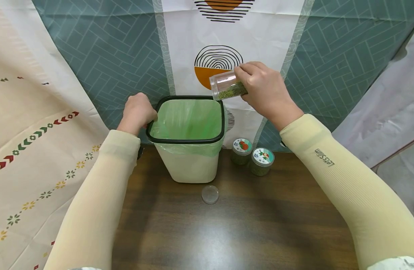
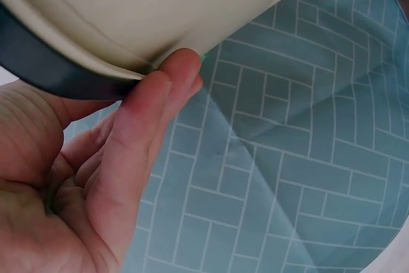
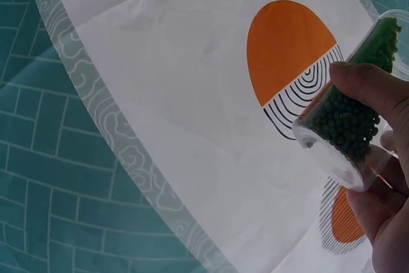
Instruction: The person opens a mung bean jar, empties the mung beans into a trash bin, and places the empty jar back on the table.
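A cream trash bin (image 1: 192, 165) with a black rim (image 1: 184, 141) stands against the back cloth, lined with a pale green bag (image 1: 190, 116). At its left side, my left hand (image 1: 137, 112) pinches the rim; the left wrist view shows the fingertips (image 2: 144, 103) against it. My right hand (image 1: 265, 88) grips a clear plastic jar (image 1: 221, 80) of green beans (image 1: 234, 91), which look like mung beans. The jar lies nearly on its side, its lidless mouth just above the bin's right back rim. Beans rest along its lower wall, and none are seen falling.
Two closed jars (image 1: 242, 150) (image 1: 262, 161) with printed lids stand right of the bin on the dark wooden table (image 1: 180, 232). A clear round lid (image 1: 210, 194) lies in front of the bin. Patterned cloth (image 1: 126, 48) hangs behind and at the left.
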Motion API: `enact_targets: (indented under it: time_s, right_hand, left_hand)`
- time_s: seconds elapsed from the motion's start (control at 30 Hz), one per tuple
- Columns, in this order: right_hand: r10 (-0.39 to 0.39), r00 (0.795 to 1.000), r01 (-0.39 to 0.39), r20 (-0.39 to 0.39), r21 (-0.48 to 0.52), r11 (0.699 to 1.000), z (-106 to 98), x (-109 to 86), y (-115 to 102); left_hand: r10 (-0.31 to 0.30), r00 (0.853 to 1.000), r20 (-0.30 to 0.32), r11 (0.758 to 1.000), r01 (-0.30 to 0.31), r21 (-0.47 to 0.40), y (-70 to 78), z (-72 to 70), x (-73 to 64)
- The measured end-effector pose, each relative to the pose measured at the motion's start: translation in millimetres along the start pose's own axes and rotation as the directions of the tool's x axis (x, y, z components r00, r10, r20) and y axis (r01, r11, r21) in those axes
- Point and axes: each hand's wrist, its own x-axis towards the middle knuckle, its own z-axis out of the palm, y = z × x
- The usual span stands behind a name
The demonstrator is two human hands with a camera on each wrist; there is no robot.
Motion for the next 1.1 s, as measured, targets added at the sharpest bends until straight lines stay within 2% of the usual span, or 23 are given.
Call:
enact_targets:
  time_s: [0.57, 1.1]
  right_hand:
    - [-0.012, 1.000, 0.012, 0.019, -0.005, 1.000, -0.3, 6.0, 0.5]
    - [-0.033, 0.999, 0.033, 0.024, -0.013, 0.999, 2.5, 3.5, -0.4]
  left_hand:
    - [0.033, 0.999, -0.005, 0.999, -0.033, 0.009, 3.2, -3.7, 1.0]
    - [0.046, 0.999, -0.006, 0.999, -0.046, 0.025, 2.8, -0.1, 0.2]
